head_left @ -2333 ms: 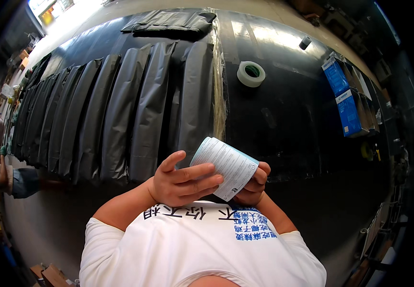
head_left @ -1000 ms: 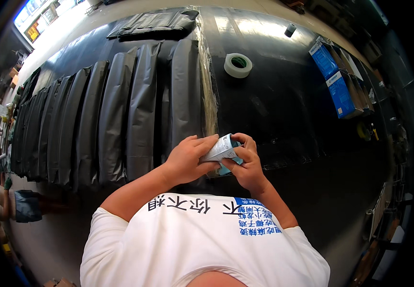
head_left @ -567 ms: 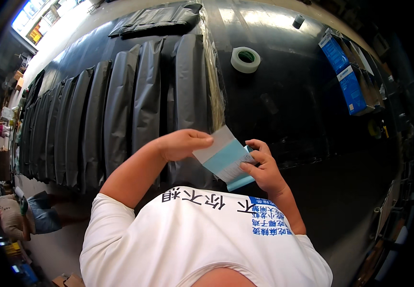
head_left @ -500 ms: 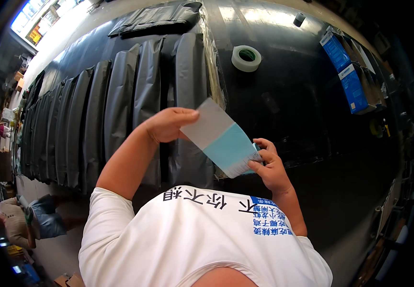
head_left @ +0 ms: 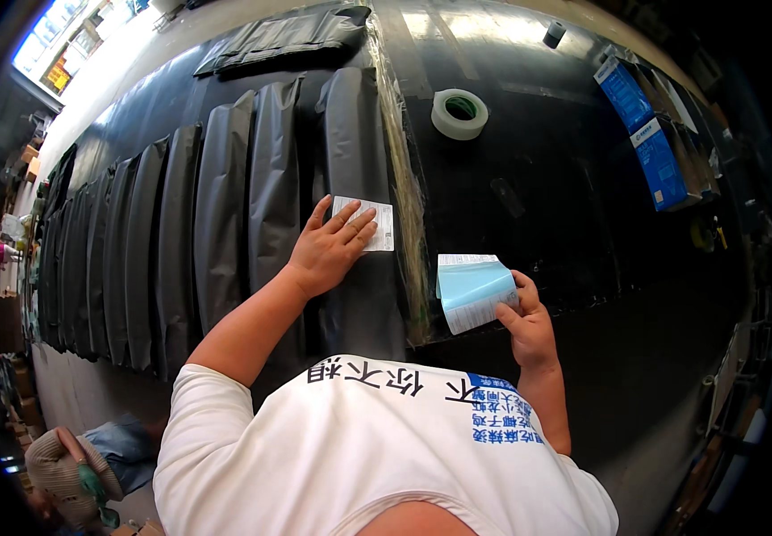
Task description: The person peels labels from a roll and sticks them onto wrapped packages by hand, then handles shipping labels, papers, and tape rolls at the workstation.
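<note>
The right hand (head_left: 529, 326) pinches a curled blue-backed strip of label backing (head_left: 473, 290) above the black worktop (head_left: 582, 223), while the left hand (head_left: 328, 250), its grip released and flat, presses a white rectangular label (head_left: 377, 223) onto the nearest glossy grey bag (head_left: 354, 179). That slick, wrinkled film could crease the label if pressed unevenly; farther off lie more overlapping bags (head_left: 180, 232) and a pale tape roll (head_left: 459, 113)

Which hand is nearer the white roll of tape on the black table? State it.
Right. The right hand, holding blue-backed label sheets, sits below the white roll of tape; the left hand presses a white label farther left.
</note>
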The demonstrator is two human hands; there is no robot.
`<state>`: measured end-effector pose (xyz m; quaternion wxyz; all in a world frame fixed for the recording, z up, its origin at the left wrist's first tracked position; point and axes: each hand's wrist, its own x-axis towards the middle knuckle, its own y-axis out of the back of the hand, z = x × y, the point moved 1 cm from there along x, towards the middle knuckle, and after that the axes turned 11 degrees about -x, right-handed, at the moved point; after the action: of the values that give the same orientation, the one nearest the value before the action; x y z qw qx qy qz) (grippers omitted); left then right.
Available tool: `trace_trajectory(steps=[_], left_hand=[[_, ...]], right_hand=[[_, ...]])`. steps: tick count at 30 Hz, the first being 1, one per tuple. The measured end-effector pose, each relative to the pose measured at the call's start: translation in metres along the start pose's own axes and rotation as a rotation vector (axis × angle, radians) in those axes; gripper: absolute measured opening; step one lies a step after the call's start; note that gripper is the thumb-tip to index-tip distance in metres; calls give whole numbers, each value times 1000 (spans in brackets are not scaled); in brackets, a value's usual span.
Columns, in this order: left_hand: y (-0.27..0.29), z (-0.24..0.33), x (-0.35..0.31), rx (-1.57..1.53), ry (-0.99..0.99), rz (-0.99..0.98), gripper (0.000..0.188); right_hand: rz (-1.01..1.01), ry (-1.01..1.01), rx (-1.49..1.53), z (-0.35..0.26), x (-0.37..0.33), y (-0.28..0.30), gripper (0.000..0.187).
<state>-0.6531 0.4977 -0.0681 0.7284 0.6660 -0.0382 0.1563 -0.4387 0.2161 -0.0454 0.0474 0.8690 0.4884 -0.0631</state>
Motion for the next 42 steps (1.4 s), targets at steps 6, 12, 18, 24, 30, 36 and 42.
trace_trajectory(steps=[6, 12, 18, 24, 30, 36, 42], left_hand=[[-3, 7, -3, 66, -14, 58, 32], [21, 0, 13, -28, 102, 246, 35], [45, -12, 29, 167, 79, 388, 33], [1, -8, 1, 57, 18, -16, 36], [-3, -10, -3, 42, 24, -61, 37], [-7, -4, 0, -8, 80, -99, 42], [9, 42, 20, -39, 265, -357, 60]], right_hand=[[-31, -25, 26, 2, 1, -11, 20], [-67, -34, 15, 4, -1, -17, 20], [-81, -44, 13, 7, -6, -16, 20], [-91, -78, 39, 11, -7, -11, 20], [-139, -81, 25, 7, -1, -16, 22], [-171, -101, -20, 5, 4, -22, 24], [-146, -120, 5, 13, 7, -21, 24]])
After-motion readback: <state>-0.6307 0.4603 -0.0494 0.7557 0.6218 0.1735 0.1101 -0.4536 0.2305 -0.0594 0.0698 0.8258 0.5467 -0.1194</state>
